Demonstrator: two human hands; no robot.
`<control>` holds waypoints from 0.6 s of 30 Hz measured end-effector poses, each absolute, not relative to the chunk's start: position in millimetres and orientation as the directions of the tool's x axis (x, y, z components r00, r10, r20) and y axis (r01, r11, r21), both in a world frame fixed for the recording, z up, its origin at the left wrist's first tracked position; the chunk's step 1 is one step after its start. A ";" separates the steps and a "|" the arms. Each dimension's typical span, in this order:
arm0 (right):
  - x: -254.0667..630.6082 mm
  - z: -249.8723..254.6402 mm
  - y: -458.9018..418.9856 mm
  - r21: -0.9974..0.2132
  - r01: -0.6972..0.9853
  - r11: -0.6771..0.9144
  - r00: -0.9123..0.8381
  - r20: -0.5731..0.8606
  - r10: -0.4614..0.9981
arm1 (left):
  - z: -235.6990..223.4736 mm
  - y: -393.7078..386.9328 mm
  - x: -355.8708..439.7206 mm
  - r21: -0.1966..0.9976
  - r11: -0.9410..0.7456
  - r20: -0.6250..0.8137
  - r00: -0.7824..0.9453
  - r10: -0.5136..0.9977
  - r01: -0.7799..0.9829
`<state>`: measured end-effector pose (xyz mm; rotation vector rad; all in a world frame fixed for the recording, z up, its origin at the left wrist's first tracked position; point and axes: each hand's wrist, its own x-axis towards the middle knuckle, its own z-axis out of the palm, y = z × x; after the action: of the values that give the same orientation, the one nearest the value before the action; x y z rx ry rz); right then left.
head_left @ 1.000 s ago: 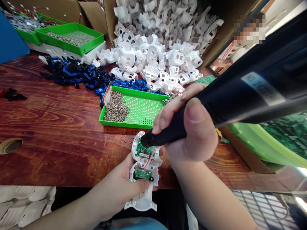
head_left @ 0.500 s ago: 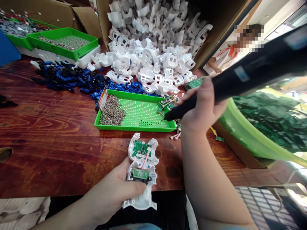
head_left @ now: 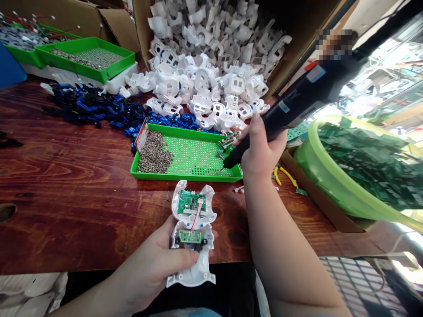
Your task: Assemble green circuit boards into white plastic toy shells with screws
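Observation:
My left hand [head_left: 165,259] is closed around a white plastic housing [head_left: 193,268], its thumb pressed on the inside. Two green circuit boards [head_left: 191,237] sit in the housing, and a red and white cable runs between them. My right hand [head_left: 262,149] grips a black electric screwdriver [head_left: 287,105], which slants down to the left. Its tip is over the right end of a green screw tray [head_left: 185,177], close to the perforated plate. Loose screws [head_left: 153,154] are heaped at the tray's left end.
White plastic shells [head_left: 211,75] are piled behind the tray, with blue and black parts [head_left: 95,103] to their left. A yellow-green tub [head_left: 307,163] of circuit boards stands at the right, near yellow-handled pliers [head_left: 286,174]. Another green tray [head_left: 109,72] is at the back left. A person is in the background.
The screwdriver's body has swung to a steeper slant, and my right hand has shifted left. The tip has moved slightly left and down over the tray. The housing has shifted slightly left.

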<state>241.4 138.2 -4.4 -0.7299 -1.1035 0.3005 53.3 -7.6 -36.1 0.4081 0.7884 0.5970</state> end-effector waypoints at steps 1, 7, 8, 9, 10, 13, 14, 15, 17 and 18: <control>242.2 -5.2 138.7 -0.668 0.129 0.733 0.439 0.701 0.562 | -35.1 -7.5 53.4 0.545 0.765 -0.539 0.556 0.633 -0.343; 244.4 -7.0 138.8 -0.687 0.153 0.711 0.412 0.698 0.586 | -32.7 -7.4 54.4 0.544 0.757 -0.522 0.561 0.643 -0.362; 244.5 -7.0 138.7 -0.687 0.164 0.708 0.404 0.701 0.587 | -32.6 -7.5 54.7 0.546 0.752 -0.515 0.559 0.649 -0.370; 244.5 -7.2 138.8 -0.686 0.174 0.707 0.396 0.706 0.587 | -32.7 -7.5 54.9 0.548 0.748 -0.510 0.559 0.654 -0.376; 244.6 -7.6 138.9 -0.684 0.181 0.707 0.391 0.709 0.586 | -33.0 -7.5 55.1 0.551 0.744 -0.506 0.558 0.658 -0.378; 245.0 -8.9 139.9 -0.689 0.183 0.701 0.407 0.702 0.584 | -34.6 -6.7 55.5 0.556 0.737 -0.493 0.562 0.665 -0.384; 245.0 -8.7 140.0 -0.692 0.178 0.699 0.417 0.697 0.584 | -35.2 -6.4 55.6 0.553 0.738 -0.490 0.566 0.663 -0.386; 244.8 -7.6 139.5 -0.691 0.172 0.702 0.432 0.693 0.577 | -35.7 -6.1 55.8 0.548 0.740 -0.490 0.568 0.662 -0.391; 243.6 -1.7 135.7 -0.673 0.159 0.722 0.466 0.696 0.546 | -35.9 -5.9 56.3 0.542 0.740 -0.492 0.564 0.663 -0.398; 242.4 3.5 131.7 -0.657 0.156 0.737 0.484 0.701 0.523 | -35.4 -5.9 56.7 0.540 0.739 -0.493 0.559 0.666 -0.404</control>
<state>242.4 131.7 3.5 -0.7394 -1.0641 0.2495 56.7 -5.9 -35.4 0.3901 0.7394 0.6498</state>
